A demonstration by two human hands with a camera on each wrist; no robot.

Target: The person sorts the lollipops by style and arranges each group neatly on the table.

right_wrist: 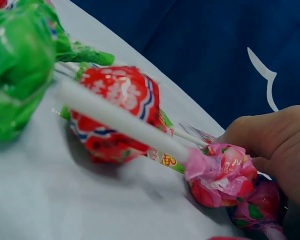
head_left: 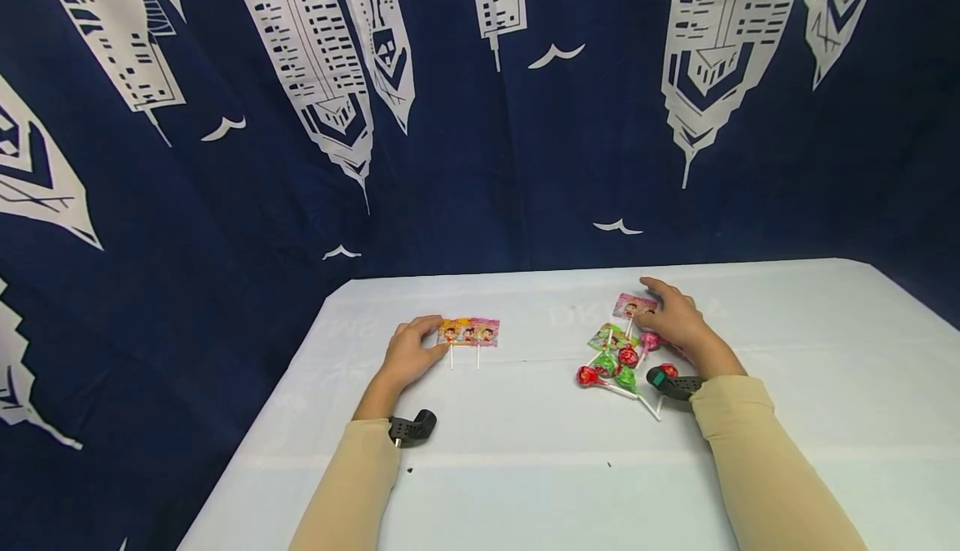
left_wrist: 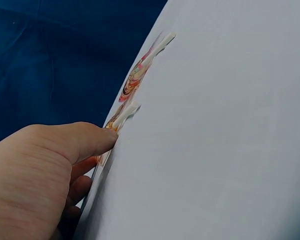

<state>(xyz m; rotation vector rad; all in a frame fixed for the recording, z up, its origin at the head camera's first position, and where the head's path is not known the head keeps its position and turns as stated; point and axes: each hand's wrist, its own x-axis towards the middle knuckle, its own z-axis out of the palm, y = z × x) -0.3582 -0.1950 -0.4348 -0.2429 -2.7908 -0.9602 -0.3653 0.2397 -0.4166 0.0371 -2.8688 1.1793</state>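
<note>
At the table's left side, my left hand pinches the left end of a row of flat-wrapped lollipops, orange and pink, lying side by side with sticks toward me. In the left wrist view the thumb lies against the orange wrapper near a white stick. My right hand reaches over the far side of a lollipop pile, thumb and forefinger spread around a pink flat-wrapped lollipop. Its fingertips are partly hidden in the right wrist view, behind a pink round lollipop.
Below the right hand lie red round lollipops, green round lollipops and a green flat-wrapped lollipop, their sticks crossing. A white cloth covers the table. Behind it hangs a dark blue patterned curtain.
</note>
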